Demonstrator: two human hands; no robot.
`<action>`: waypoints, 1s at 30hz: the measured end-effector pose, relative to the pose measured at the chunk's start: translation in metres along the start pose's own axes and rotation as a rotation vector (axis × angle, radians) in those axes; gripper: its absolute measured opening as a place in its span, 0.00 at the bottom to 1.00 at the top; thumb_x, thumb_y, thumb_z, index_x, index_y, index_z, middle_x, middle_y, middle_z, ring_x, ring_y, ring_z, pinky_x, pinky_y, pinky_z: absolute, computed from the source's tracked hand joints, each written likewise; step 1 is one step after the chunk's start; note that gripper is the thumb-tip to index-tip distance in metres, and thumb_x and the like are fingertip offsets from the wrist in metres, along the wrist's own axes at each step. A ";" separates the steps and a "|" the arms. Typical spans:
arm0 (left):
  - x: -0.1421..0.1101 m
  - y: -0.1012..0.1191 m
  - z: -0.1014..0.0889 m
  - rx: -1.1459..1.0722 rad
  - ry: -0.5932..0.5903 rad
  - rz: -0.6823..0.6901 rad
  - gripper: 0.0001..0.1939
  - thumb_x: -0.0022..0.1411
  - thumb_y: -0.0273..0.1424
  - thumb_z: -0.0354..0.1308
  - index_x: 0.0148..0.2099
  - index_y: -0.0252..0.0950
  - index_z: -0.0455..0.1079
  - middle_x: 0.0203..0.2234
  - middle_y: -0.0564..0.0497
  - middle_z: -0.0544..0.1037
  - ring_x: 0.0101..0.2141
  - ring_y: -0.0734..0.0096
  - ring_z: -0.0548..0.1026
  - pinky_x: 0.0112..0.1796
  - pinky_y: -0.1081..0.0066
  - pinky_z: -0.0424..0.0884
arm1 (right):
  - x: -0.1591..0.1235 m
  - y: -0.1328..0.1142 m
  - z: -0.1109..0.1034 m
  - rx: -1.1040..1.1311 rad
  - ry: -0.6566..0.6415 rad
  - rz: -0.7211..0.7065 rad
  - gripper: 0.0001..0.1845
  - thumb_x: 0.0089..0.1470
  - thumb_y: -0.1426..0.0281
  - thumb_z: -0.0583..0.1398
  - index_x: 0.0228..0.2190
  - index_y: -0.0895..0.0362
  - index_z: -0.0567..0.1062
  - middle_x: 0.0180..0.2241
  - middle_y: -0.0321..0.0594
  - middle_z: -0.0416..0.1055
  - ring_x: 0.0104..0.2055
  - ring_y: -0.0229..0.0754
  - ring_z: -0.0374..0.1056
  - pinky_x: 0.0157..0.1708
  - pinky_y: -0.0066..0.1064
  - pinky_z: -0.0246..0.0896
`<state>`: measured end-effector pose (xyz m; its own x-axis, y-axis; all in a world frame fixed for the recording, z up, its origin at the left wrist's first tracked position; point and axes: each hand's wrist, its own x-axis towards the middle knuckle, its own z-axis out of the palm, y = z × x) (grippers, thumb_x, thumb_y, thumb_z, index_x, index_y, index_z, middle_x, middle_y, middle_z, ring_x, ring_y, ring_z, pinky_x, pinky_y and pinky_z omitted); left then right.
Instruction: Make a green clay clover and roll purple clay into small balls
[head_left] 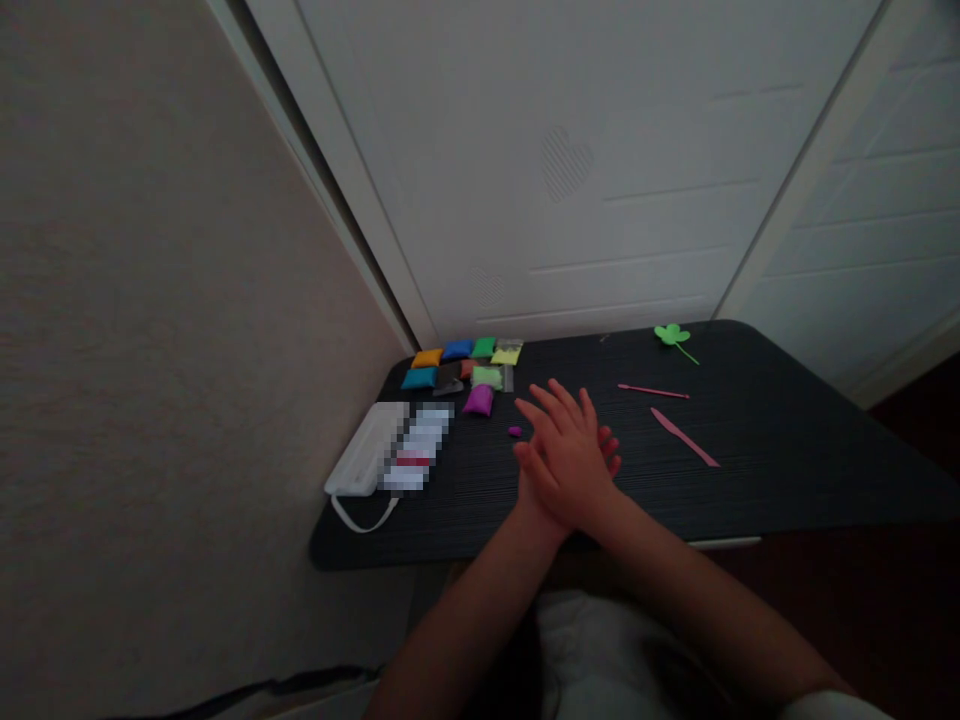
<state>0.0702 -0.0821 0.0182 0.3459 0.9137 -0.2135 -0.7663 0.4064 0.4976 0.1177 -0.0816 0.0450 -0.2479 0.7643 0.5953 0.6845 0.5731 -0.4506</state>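
My right hand (570,440) lies flat on top of my left hand (607,447), palm against palm, just above the dark table (787,470). The right fingers stretch out towards the upper left. Only the left fingertips and thumb peek out from under it. Anything between the palms is hidden. A small purple lump (514,431) lies on the table just left of the hands. A purple clay packet (478,400) sits a little farther back.
Several coloured clay packets (457,362) are grouped at the table's back left corner. A white case (364,455) with a strap lies at the left edge. Two pink modelling tools (652,391) (684,437) lie to the right, and a green clover shape (673,335) sits at the back.
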 end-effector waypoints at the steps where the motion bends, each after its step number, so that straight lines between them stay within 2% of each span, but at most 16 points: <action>1: -0.001 0.001 -0.002 -0.037 -0.041 -0.006 0.26 0.54 0.51 0.41 0.51 0.46 0.60 0.46 0.50 0.69 0.46 0.63 0.68 0.45 0.59 0.62 | 0.003 0.001 0.001 -0.020 -0.006 0.010 0.24 0.53 0.58 0.47 0.49 0.54 0.61 0.54 0.42 0.55 0.60 0.48 0.42 0.57 0.51 0.26; 4: -0.001 0.004 -0.006 -0.143 -0.135 0.009 0.21 0.58 0.46 0.39 0.48 0.44 0.63 0.46 0.52 0.69 0.46 0.67 0.68 0.45 0.64 0.63 | 0.006 0.004 -0.003 -0.014 0.012 -0.014 0.23 0.52 0.60 0.49 0.48 0.55 0.62 0.54 0.42 0.57 0.59 0.46 0.43 0.58 0.49 0.27; 7: 0.002 0.004 -0.010 -0.192 -0.152 0.010 0.20 0.60 0.39 0.38 0.44 0.36 0.66 0.43 0.48 0.71 0.45 0.71 0.68 0.44 0.71 0.64 | 0.003 0.007 -0.015 0.049 0.074 -0.046 0.19 0.52 0.63 0.50 0.46 0.55 0.64 0.53 0.40 0.57 0.59 0.44 0.44 0.58 0.47 0.29; 13: 0.001 0.007 -0.012 -0.291 0.010 -0.019 0.19 0.60 0.36 0.41 0.37 0.27 0.69 0.33 0.41 0.75 0.37 0.66 0.73 0.40 0.67 0.68 | -0.006 0.022 -0.041 0.187 0.220 0.044 0.15 0.52 0.70 0.50 0.43 0.54 0.66 0.52 0.41 0.59 0.58 0.43 0.48 0.57 0.46 0.38; 19: 0.000 0.013 -0.008 -0.354 0.013 0.000 0.19 0.59 0.36 0.43 0.38 0.26 0.69 0.33 0.40 0.75 0.38 0.63 0.73 0.40 0.67 0.69 | -0.025 0.037 -0.042 0.269 0.321 0.129 0.12 0.51 0.71 0.52 0.40 0.55 0.67 0.49 0.42 0.62 0.55 0.43 0.53 0.54 0.44 0.47; 23: 0.000 0.013 -0.008 -0.298 -0.007 0.002 0.20 0.59 0.37 0.43 0.39 0.26 0.69 0.34 0.40 0.75 0.39 0.65 0.73 0.40 0.69 0.69 | -0.036 0.035 -0.039 0.214 0.263 0.099 0.11 0.50 0.71 0.54 0.38 0.54 0.69 0.47 0.42 0.63 0.52 0.44 0.55 0.52 0.43 0.49; 26: 0.001 0.012 -0.008 -0.222 0.001 0.011 0.20 0.59 0.39 0.43 0.39 0.27 0.69 0.35 0.40 0.75 0.40 0.66 0.72 0.41 0.71 0.68 | -0.042 0.031 -0.035 0.145 0.125 0.051 0.10 0.48 0.69 0.57 0.36 0.53 0.71 0.41 0.41 0.66 0.47 0.44 0.59 0.47 0.42 0.53; 30: 0.003 0.010 -0.006 -0.112 0.035 0.049 0.23 0.57 0.43 0.44 0.39 0.28 0.69 0.37 0.41 0.75 0.44 0.64 0.70 0.47 0.68 0.63 | -0.048 0.028 -0.022 0.091 -0.055 0.039 0.11 0.46 0.67 0.59 0.35 0.52 0.72 0.35 0.39 0.69 0.41 0.45 0.61 0.43 0.42 0.54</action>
<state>0.0598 -0.0752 0.0173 0.2889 0.9314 -0.2216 -0.8380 0.3579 0.4118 0.1638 -0.1084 0.0186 -0.2610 0.8003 0.5398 0.6297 0.5650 -0.5331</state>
